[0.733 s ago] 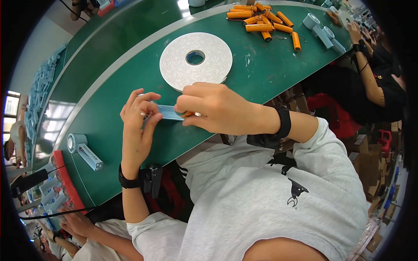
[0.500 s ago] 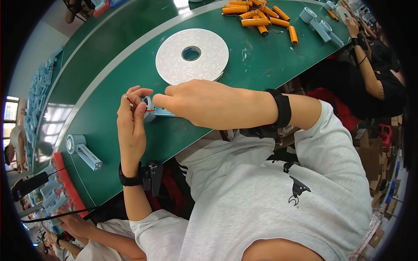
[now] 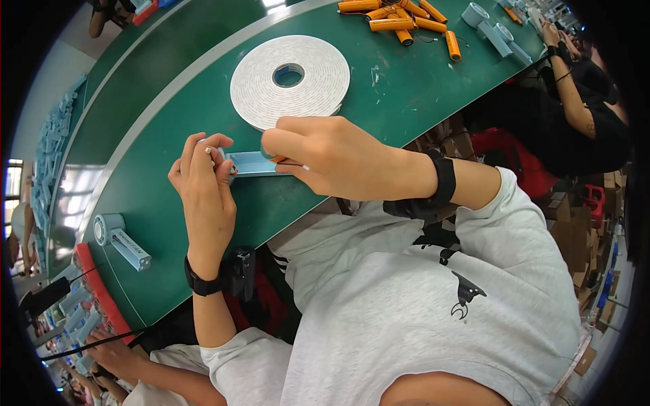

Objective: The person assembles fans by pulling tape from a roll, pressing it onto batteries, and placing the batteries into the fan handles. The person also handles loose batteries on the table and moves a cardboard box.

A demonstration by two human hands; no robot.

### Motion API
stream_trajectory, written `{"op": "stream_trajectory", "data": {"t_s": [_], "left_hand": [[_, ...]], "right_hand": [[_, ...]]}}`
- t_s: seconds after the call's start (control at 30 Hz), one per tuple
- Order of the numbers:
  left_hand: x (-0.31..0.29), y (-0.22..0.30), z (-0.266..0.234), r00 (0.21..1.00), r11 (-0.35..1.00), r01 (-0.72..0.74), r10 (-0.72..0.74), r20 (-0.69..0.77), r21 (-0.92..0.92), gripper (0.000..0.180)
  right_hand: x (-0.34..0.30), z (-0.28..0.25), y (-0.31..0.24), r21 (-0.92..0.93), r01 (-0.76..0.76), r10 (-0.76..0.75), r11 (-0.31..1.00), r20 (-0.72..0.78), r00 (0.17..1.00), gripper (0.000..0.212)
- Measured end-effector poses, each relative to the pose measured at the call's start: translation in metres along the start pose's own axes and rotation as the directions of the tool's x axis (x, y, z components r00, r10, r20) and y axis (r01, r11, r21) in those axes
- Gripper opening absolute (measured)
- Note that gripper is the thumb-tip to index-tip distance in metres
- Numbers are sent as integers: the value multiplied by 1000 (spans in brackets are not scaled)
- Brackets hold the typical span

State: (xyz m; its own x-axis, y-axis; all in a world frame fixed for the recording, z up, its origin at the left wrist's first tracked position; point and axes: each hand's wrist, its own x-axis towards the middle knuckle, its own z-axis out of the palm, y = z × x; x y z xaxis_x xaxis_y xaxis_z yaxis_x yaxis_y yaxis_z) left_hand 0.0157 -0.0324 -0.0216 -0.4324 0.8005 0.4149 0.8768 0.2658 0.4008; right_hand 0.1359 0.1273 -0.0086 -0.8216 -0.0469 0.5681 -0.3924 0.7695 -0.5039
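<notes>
A light blue handheld fan casing (image 3: 252, 164) lies across the table's near part, its hollow handle facing up. My left hand (image 3: 203, 177) is closed around its round head, which the fingers mostly hide; short coloured wires with small white connectors show by the fingertips. Over the handle's other end, my right hand (image 3: 332, 152) is closed in a pinch. Under its fingers peeks an orange piece (image 3: 277, 160) with a thin wire and a white plug, like the orange batteries on the table; most of it is hidden.
Behind my hands lies a large roll of white tape (image 3: 254, 81). Several orange batteries (image 3: 393, 24) are heaped at the back. Another blue fan casing (image 3: 122, 240) rests at left, near a red strip (image 3: 101, 294). Co-workers' arms (image 3: 575, 105) are at both sides.
My right hand has shifted right, away from my left hand, uncovering the handle's hollow and the orange piece. My left hand still holds the casing's head. The whole view has shifted slightly.
</notes>
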Motion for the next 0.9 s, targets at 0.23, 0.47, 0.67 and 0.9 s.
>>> {"op": "stream_trajectory", "data": {"t_s": [0.23,0.47,0.67,0.9], "left_hand": [[1,-4,3,986,956,145,-160,-41,-256,3],[1,-5,7,964,813,197,-261,-40,-548,7],[1,1,11,987,998,61,-59,-152,10,4],[0,3,8,992,995,67,-74,-104,-74,5]], "right_hand": [[37,-14,4,-96,-34,74,995,458,886,14],[58,-3,22,14,-61,37,998,659,752,19],[28,30,31,106,36,-64,994,268,961,15],[13,18,38,301,156,-186,941,72,980,17]]}}
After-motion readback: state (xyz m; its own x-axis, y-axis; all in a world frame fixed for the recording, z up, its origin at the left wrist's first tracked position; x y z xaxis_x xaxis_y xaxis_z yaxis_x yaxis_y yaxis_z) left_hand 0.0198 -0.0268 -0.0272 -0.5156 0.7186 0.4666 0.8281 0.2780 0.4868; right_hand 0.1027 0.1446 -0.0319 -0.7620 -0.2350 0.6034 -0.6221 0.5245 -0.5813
